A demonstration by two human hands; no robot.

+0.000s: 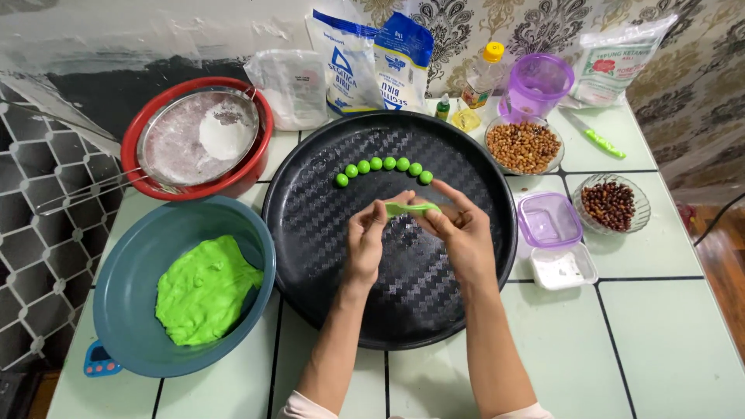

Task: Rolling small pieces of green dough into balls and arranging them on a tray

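Blue basin: the blue plastic basin [124, 310] at my left holds a flattened mass of bright green dough [203, 291], lying toward its right side.
Red bowl: the red bowl [252, 167] behind the basin carries a wire sieve [167, 151] with white flour [225, 133] heaped in it.
Black tray: the round black tray [310, 225] sits in front of me; seven small green dough balls [384, 167] lie on it in a curved row near its far edge, each touching or just beside the next.
Glass bowls: one glass bowl [497, 128] right of the tray is full of pale peanuts [524, 147]; a second glass bowl [640, 203] farther right holds darker red-brown peanuts [609, 206].
Small boxes: a clear purple container [549, 219] lies between the glass bowls, with a white square tub [563, 268] just in front of it.
Back row: flour bags [372, 54], a small oil bottle [483, 77], a purple jug [537, 81] and a green-handled knife [597, 138].
Dough strip: a short flattened strip of green dough [411, 208] is held above the middle of the tray, stretched between both my hands.
Left hand: my left hand [363, 244] pinches the strip's left end, thumb and fingertips closed on it.
Right hand: my right hand [464, 233] grips the right end, forefinger laid along the top, the other fingers curled under.
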